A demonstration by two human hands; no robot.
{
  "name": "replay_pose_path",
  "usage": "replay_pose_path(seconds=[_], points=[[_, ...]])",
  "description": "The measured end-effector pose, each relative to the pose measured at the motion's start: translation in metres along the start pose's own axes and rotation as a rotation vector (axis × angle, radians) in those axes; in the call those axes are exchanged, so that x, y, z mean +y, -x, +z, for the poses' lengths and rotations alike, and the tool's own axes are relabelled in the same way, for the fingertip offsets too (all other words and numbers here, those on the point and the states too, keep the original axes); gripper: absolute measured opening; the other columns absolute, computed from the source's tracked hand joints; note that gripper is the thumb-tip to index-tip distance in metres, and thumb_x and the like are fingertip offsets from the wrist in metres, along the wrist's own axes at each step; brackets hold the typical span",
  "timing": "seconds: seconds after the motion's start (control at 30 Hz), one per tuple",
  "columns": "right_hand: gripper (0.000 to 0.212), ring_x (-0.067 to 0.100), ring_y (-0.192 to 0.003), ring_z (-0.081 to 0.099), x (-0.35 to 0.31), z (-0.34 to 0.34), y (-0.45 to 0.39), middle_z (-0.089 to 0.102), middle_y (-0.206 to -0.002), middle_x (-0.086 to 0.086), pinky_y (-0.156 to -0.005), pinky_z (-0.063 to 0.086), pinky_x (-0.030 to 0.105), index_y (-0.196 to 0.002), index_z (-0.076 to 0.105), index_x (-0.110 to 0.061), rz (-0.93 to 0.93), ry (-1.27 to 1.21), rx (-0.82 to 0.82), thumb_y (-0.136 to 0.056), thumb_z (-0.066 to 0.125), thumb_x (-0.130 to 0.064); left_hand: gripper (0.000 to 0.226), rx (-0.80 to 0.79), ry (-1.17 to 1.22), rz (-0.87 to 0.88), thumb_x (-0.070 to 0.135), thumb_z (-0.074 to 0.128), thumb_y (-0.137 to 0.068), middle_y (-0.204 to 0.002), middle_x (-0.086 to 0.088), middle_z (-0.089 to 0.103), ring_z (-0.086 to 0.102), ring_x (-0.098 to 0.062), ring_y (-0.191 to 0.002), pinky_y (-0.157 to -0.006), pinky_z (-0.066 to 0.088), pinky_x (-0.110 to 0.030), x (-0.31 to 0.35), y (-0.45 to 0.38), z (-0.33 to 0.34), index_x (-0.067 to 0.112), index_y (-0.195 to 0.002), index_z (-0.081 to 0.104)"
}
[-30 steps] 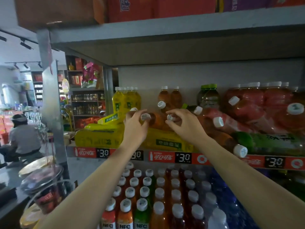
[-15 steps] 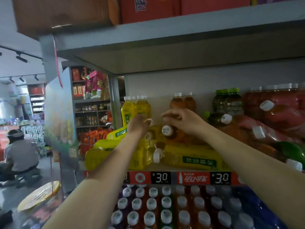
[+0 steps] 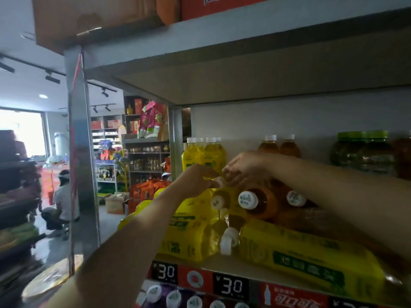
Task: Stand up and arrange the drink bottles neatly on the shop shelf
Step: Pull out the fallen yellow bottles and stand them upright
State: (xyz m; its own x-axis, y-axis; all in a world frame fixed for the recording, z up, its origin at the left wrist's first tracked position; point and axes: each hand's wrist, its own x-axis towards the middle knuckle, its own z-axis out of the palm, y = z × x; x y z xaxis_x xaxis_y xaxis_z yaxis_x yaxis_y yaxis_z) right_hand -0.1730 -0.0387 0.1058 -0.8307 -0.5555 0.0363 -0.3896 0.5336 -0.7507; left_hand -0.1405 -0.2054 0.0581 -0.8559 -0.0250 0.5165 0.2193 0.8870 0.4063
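Yellow drink bottles lie toppled on the shelf [image 3: 224, 264]; one big yellow bottle [image 3: 311, 261] points its white cap leftward at the front. Two amber bottles [image 3: 260, 201] lie with caps toward me. My left hand [image 3: 195, 181] and my right hand [image 3: 246, 167] meet over the pile, both pinching the white-capped neck of a lying yellow bottle [image 3: 219, 182]. Upright yellow bottles [image 3: 201, 154], amber bottles [image 3: 279, 146] and green-capped bottles [image 3: 362, 152] stand at the back.
The upper shelf board [image 3: 244, 63] hangs low over the bottles. A steel post [image 3: 82, 152] stands at left. Capped bottles [image 3: 173, 297] fill the lower shelf. A person [image 3: 62, 196] crouches in the aisle beyond, near stacked goods.
The view has risen and swung left, closer to the shelf. Both hands moved left from the amber bottles and came together on the neck of a yellow bottle.
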Motion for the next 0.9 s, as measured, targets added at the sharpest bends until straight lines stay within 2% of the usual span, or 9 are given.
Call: replay_pose_path(seconds=[0.07,0.17,0.3,0.4,0.47,0.53,0.63,0.73,0.9], points=[[0.031,0.032,-0.102,0.062,-0.001,0.000,-0.009,0.061,-0.116,0.021,-0.083,0.052,0.037,-0.120,0.053,0.003,0.025,0.019,-0.042,-0.099,0.041,-0.016,0.018,0.041,-0.015,0.021,0.012,0.060,-0.088,-0.110,0.000,0.069,0.061,-0.016,-0.106,-0.081,0.038,-0.016,-0.003,-0.002,-0.004,0.015,-0.102,0.072],[0.025,0.026,-0.082,0.062,0.000,0.002,-0.021,0.062,-0.095,0.016,-0.068,0.051,0.033,-0.105,0.055,0.001,0.061,0.029,-0.106,-0.099,0.039,-0.018,0.027,-0.074,0.010,0.005,0.013,0.059,-0.090,-0.119,-0.004,0.063,0.057,-0.018,-0.111,-0.090,0.042,-0.023,-0.006,-0.001,-0.011,0.012,-0.117,0.063],[0.031,0.023,-0.086,0.059,0.002,0.008,-0.036,0.063,-0.098,0.017,-0.074,0.048,0.030,-0.110,0.059,0.005,0.022,0.151,-0.153,-0.093,0.054,-0.020,0.031,-0.146,0.059,-0.025,0.013,0.060,-0.090,-0.123,-0.009,0.061,0.056,-0.020,-0.110,-0.097,0.043,-0.031,-0.010,0.000,-0.016,0.010,-0.121,0.063],[0.037,0.018,-0.079,0.059,0.001,0.009,-0.045,0.063,-0.087,0.008,-0.071,0.048,0.026,-0.111,0.062,0.002,0.004,0.247,-0.176,-0.086,0.064,-0.026,0.031,-0.126,0.155,-0.071,0.010,0.059,-0.090,-0.122,-0.012,0.061,0.057,-0.025,-0.112,-0.099,0.044,-0.036,-0.014,-0.002,-0.019,0.008,-0.121,0.063],[0.041,0.019,-0.084,0.059,0.003,0.008,-0.049,0.065,-0.092,0.010,-0.072,0.047,0.027,-0.108,0.065,-0.001,-0.004,0.328,-0.179,-0.081,0.068,-0.033,0.031,-0.109,0.205,-0.100,0.008,0.058,-0.090,-0.123,-0.011,0.061,0.057,-0.024,-0.113,-0.102,0.043,-0.039,-0.020,-0.004,-0.022,0.008,-0.121,0.063],[0.040,0.021,-0.088,0.062,0.007,0.008,-0.054,0.067,-0.097,0.013,-0.072,0.047,0.026,-0.104,0.066,-0.002,-0.030,0.366,-0.162,-0.080,0.069,-0.035,0.031,-0.104,0.245,-0.116,0.007,0.058,-0.090,-0.125,-0.010,0.061,0.056,-0.022,-0.114,-0.104,0.042,-0.040,-0.028,-0.004,-0.025,0.009,-0.120,0.063],[0.029,0.013,-0.071,0.058,0.007,0.009,-0.060,0.064,-0.081,0.004,-0.061,0.046,0.021,-0.089,0.066,-0.007,-0.086,0.361,-0.159,-0.082,0.067,-0.035,0.035,-0.119,0.277,-0.125,0.009,0.059,-0.090,-0.131,-0.007,0.056,0.054,-0.019,-0.117,-0.103,0.041,-0.035,-0.039,-0.002,-0.026,0.013,-0.124,0.060],[0.024,0.007,-0.062,0.056,-0.003,-0.004,-0.063,0.063,-0.072,-0.002,-0.050,0.042,0.015,-0.079,0.065,-0.015,-0.180,0.379,-0.041,-0.083,0.064,-0.038,0.047,-0.115,0.335,-0.117,0.013,0.061,-0.088,-0.139,-0.004,0.049,0.047,-0.018,-0.126,-0.105,0.039,-0.037,-0.045,-0.001,-0.028,0.021,-0.134,0.051],[0.024,0.010,-0.068,0.066,-0.029,-0.022,-0.068,0.069,-0.084,0.007,-0.051,0.048,0.013,-0.093,0.065,-0.005,-0.326,0.212,0.056,-0.085,0.063,-0.028,0.064,-0.115,0.483,-0.068,0.009,0.067,-0.083,-0.134,-0.003,0.052,0.049,-0.016,-0.121,-0.094,0.047,-0.030,-0.043,-0.005,-0.033,0.026,-0.139,0.041]])
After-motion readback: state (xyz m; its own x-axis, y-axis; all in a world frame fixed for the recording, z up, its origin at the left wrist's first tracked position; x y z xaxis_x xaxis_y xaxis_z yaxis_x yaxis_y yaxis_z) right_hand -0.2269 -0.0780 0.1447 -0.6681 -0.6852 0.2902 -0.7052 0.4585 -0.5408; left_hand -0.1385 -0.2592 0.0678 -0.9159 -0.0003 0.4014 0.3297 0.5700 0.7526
